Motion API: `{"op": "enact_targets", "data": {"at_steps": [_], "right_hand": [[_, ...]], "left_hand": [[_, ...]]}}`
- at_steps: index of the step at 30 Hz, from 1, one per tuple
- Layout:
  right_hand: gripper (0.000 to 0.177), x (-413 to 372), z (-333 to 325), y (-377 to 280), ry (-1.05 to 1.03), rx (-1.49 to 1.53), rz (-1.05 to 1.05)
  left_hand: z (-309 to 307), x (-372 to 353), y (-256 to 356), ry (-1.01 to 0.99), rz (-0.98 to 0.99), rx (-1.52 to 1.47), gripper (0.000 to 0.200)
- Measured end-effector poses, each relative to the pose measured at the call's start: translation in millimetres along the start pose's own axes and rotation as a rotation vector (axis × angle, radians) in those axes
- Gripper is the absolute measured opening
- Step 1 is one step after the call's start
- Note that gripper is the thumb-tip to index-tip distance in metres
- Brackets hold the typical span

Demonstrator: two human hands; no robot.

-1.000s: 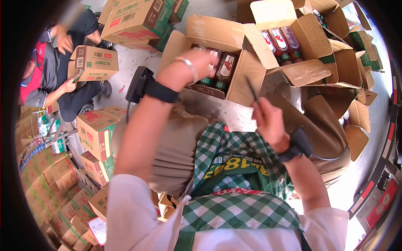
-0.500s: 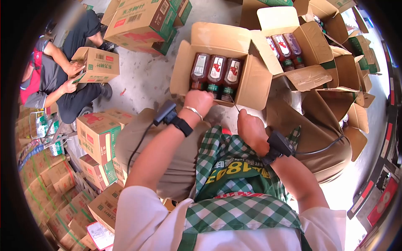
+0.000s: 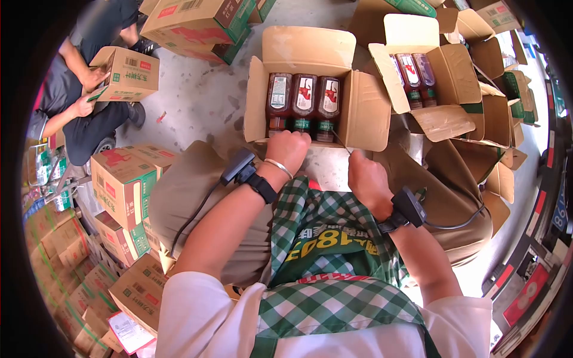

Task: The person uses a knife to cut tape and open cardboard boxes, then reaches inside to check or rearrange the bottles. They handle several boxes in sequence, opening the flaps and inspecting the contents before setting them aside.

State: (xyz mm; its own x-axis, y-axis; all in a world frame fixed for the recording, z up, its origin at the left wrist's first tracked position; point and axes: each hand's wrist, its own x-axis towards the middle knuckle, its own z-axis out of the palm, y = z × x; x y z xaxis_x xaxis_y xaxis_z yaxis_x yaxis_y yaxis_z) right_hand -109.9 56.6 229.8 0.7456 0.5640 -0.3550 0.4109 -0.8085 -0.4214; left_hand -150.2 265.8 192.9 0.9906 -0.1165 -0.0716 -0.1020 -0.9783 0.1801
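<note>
An open cardboard box (image 3: 308, 51) in front of my knees holds three visible drink bottles (image 3: 304, 95), dark, with white and red labels, necks toward me. My left hand (image 3: 288, 150) is closed at the box's near edge, beside the bottle necks; its fingertips are hidden. In my closed right hand (image 3: 368, 182) is a thin, dark, rod-like tool (image 3: 342, 143), whose tip points up and left at the box's near right corner. Its exact kind is too small to tell. The right side flap (image 3: 367, 111) is folded outward above this hand.
Another open box (image 3: 412, 27) with similar bottles stands right, near several opened cartons (image 3: 495, 113). Stacked cartons (image 3: 122, 194) are at left, and another carton (image 3: 197, 27) stands at the back. Far left, a seated person (image 3: 83, 83) has both hands on a carton (image 3: 134, 74).
The view has shifted slightly, so most surroundings appear moved left and the box sits a little lower. Both hands keep nearly the same places at the box, the right still with the thin tool.
</note>
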Motion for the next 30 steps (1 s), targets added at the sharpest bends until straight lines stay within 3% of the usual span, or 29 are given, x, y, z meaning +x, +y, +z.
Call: {"op": "enact_targets", "data": {"at_steps": [15,18,20,21,24,25,27,29,30], "right_hand": [[0.007,18.5,51.1,22.8,0.023,-0.015,0.02],[0.01,5.4,77.1,50.8,0.073,0.016,0.01],[0.012,1.4,83.5,66.8,-0.002,-0.011,-0.016],[0.012,0.4,82.5,69.1,0.0,-0.011,-0.026],[0.007,2.6,74.7,69.8,0.167,0.229,-0.047],[0.007,3.3,71.0,69.5,0.162,0.235,-0.056],[0.005,6.6,56.4,65.3,0.236,0.223,-0.046],[0.008,8.9,43.6,67.6,0.231,0.203,-0.009],[0.011,9.1,38.9,72.3,0.116,0.058,0.15]], "left_hand": [[-7.9,-3.6,-4.0,0.083,0.054,-0.012,0.005],[-10.4,-1.4,-6.6,0.034,0.055,-0.065,0.007],[-16.8,6.8,-21.5,-0.201,0.148,-0.132,0.013],[-17.2,6.1,-30.8,-0.197,0.142,-0.127,0.013],[-14.7,-0.1,-44.7,-0.21,-0.133,-0.154,0.017],[-11.7,-4.8,-39.9,-0.213,-0.142,-0.148,0.017],[-8.9,-12.5,-25.2,-0.018,-0.276,-0.229,0.016],[-3.4,-12.5,-13.6,-0.018,-0.379,-0.257,0.019],[0.9,-12.8,-12.1,0.075,-0.474,-0.306,0.02]]}}
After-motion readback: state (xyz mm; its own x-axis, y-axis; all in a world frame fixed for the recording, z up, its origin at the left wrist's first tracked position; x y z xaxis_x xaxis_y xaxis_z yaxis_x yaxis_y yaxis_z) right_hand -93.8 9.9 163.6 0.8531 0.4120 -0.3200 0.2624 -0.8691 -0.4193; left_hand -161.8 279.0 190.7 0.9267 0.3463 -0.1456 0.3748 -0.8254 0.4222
